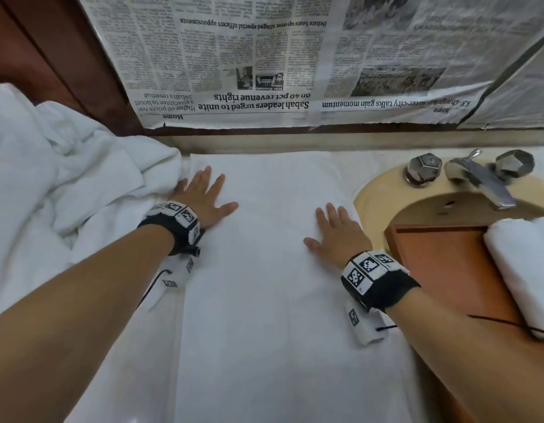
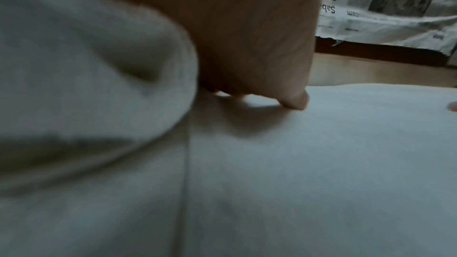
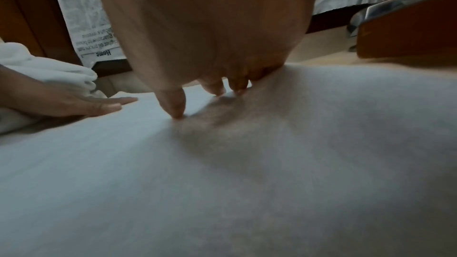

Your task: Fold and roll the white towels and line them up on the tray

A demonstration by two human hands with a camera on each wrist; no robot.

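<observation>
Both forearms reach forward from the lower edge of the head view, and under them lies the towel (image 1: 264,270), spread flat on the surface as a long white strip that runs away from the person toward the newspaper (image 1: 264,56) on the wall. The left hand (image 1: 203,196) lies flat near the far left edge of the towel, fingers straight and spread, and holds nothing. The right hand (image 1: 334,233) lies flat near the right edge, also with straight fingers, and also holds nothing; the wrist views show the fingertips of both pressing into the cloth.

I judge the step is smoothing the folded strip before rolling. To do it well, the palms should slide outward and along the length with light, even pressure, so that wrinkles go out to the edges and the layers do not shift. The long edges should stay parallel, otherwise the roll will become a cone. The loose pile (image 1: 66,178) at the left touches the strip near the left hand, so it is better to keep it off the towel.

One rolled towel (image 1: 524,264) lies already on the tray (image 1: 441,264), which rests over the sink (image 1: 374,190) at the right, beside the tap (image 1: 478,178).
</observation>
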